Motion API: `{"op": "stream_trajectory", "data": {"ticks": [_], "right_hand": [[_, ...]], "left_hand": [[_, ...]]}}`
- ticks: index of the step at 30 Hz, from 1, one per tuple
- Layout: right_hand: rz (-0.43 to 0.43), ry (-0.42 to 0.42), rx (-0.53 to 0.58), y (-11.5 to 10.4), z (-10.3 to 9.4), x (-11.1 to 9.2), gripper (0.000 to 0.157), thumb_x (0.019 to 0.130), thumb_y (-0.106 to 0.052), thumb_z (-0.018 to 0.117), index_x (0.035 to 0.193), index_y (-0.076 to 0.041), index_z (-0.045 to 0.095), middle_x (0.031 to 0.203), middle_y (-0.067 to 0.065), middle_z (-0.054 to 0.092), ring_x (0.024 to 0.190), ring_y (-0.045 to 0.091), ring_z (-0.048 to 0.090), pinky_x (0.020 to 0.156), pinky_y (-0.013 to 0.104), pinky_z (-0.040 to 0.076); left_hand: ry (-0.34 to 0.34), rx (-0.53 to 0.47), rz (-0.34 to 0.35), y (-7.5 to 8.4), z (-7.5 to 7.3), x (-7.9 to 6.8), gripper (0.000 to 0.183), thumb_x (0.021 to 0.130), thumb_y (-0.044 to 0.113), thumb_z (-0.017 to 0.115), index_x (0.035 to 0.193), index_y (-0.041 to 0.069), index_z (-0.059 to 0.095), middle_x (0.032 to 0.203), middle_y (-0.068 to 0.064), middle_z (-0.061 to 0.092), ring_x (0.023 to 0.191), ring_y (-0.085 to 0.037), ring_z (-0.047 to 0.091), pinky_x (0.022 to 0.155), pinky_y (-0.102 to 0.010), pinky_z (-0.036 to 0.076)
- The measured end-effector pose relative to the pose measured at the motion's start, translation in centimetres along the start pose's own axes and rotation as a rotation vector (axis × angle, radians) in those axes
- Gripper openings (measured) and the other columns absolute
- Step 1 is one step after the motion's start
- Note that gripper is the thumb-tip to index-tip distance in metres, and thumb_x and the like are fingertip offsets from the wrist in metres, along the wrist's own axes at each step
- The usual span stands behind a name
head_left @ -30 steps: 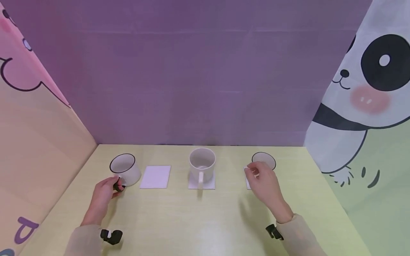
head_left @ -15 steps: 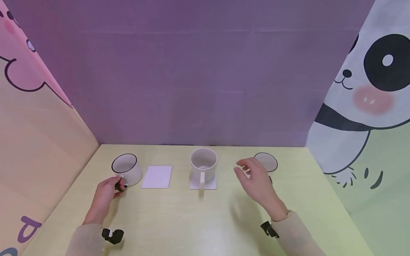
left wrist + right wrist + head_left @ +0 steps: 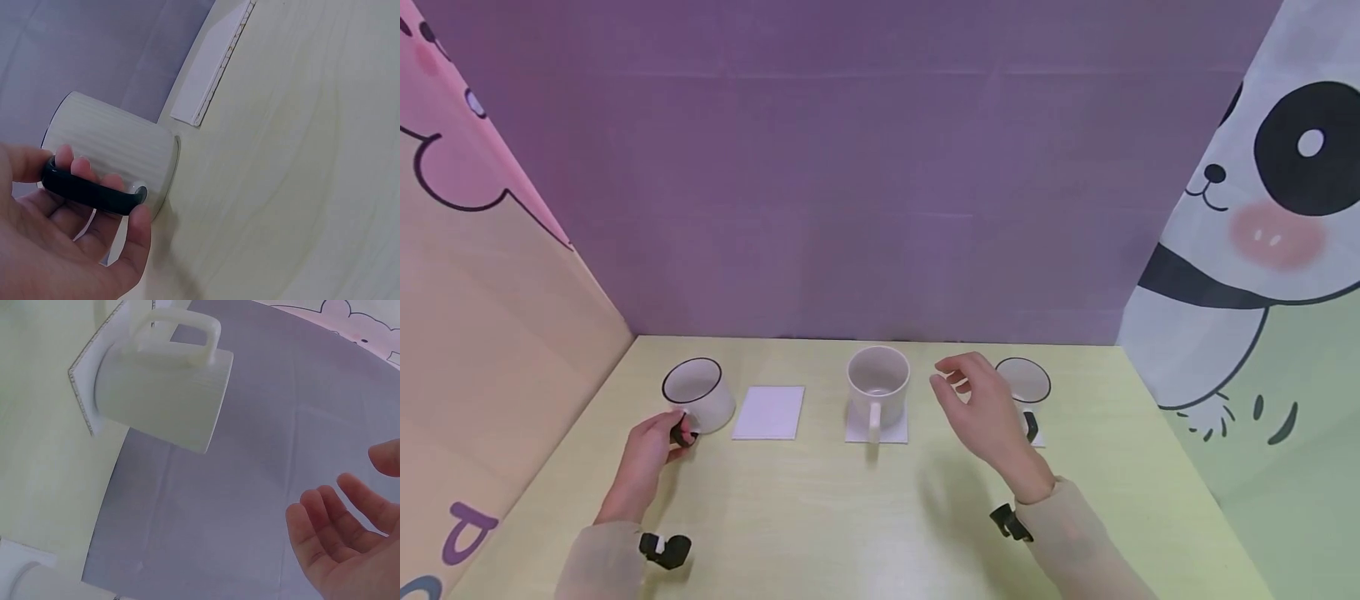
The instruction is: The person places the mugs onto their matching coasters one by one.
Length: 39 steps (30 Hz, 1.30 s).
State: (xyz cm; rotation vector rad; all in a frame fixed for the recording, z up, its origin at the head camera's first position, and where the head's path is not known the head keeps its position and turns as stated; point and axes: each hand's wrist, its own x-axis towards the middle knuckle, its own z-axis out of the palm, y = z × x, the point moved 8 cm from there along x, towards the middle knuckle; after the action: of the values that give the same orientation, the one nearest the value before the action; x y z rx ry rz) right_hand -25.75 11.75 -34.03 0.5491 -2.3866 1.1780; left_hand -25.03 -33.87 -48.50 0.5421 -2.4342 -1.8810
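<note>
At the left, my left hand (image 3: 638,462) grips the black handle of a white mug (image 3: 709,410) with a dark rim. The left wrist view shows the fingers curled through this handle (image 3: 94,192) and the mug's ribbed side (image 3: 119,134). A plain white mug (image 3: 889,404) stands upright on the middle white square coaster (image 3: 897,433), its handle toward me. My right hand (image 3: 981,417) hovers holding nothing, fingers loosely bent, between that mug and a dark-rimmed white mug (image 3: 1024,383) on the right coaster (image 3: 1039,441). The forearm and hand partly cover this right mug.
A bare white coaster (image 3: 769,413) lies between the left and middle mugs. The pale wooden table (image 3: 835,517) ends at a purple backdrop (image 3: 880,183). Printed cloth panels stand on both sides, with a panda (image 3: 1217,258) on the right one.
My right hand has moved left, away from the right mug, uncovering more of it and its handle. The left hand keeps its grip on the left mug, nearly still.
</note>
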Motion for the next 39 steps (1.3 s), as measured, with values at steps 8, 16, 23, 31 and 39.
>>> {"op": "stream_trajectory", "data": {"ticks": [8, 16, 23, 31, 39], "right_hand": [[-0.036, -0.004, 0.053, -1.2, 0.9, 0.5, 0.017, 0.094, -0.011, 0.070, 0.108, -0.002, 0.070, 0.105, 0.010, 0.067, 0.089, 0.023, 0.065, 0.080, 0.045, 0.057], [-0.082, 0.001, 0.092, -2.2, 1.5, 1.0, 0.016, 0.093, -0.008, 0.069, 0.106, 0.001, 0.070, 0.102, 0.010, 0.067, 0.088, 0.024, 0.066, 0.078, 0.044, 0.058], [-0.088, 0.012, 0.158, -3.0, 2.0, 1.3, 0.014, 0.093, -0.006, 0.068, 0.104, 0.001, 0.070, 0.101, 0.011, 0.067, 0.088, 0.024, 0.066, 0.077, 0.043, 0.057], [-0.095, 0.016, 0.197, -3.6, 2.7, 1.6, 0.013, 0.093, -0.004, 0.068, 0.104, 0.000, 0.070, 0.101, 0.009, 0.066, 0.087, 0.022, 0.065, 0.079, 0.036, 0.056], [-0.117, 0.012, 0.225, -4.1, 3.6, 1.9, 0.014, 0.092, -0.003, 0.066, 0.104, 0.002, 0.070, 0.101, 0.012, 0.067, 0.087, 0.024, 0.065, 0.079, 0.035, 0.056]], "left_hand": [[0.013, -0.014, -0.005, 0.0, -0.1, -0.1, 0.045, 0.110, 0.034, 0.035, 0.111, -0.006, 0.056, 0.088, 0.001, 0.056, 0.087, -0.013, 0.054, 0.080, -0.026, 0.049], [-0.003, -0.031, -0.001, 0.0, 0.0, 0.0, 0.044, 0.110, 0.035, 0.036, 0.106, -0.003, 0.058, 0.087, 0.002, 0.056, 0.087, -0.014, 0.054, 0.080, -0.027, 0.049], [-0.013, -0.035, 0.007, 0.0, 0.0, 0.0, 0.044, 0.110, 0.035, 0.036, 0.107, -0.004, 0.057, 0.090, 0.000, 0.056, 0.087, -0.014, 0.055, 0.080, -0.027, 0.050], [-0.008, -0.050, -0.021, -0.2, 0.0, 0.0, 0.045, 0.110, 0.037, 0.036, 0.110, -0.003, 0.057, 0.091, 0.001, 0.057, 0.088, -0.014, 0.054, 0.082, -0.027, 0.049], [-0.011, -0.055, -0.031, -0.5, -0.1, 0.0, 0.043, 0.111, 0.036, 0.036, 0.107, 0.000, 0.059, 0.089, 0.002, 0.057, 0.088, -0.014, 0.054, 0.081, -0.028, 0.049]]}}
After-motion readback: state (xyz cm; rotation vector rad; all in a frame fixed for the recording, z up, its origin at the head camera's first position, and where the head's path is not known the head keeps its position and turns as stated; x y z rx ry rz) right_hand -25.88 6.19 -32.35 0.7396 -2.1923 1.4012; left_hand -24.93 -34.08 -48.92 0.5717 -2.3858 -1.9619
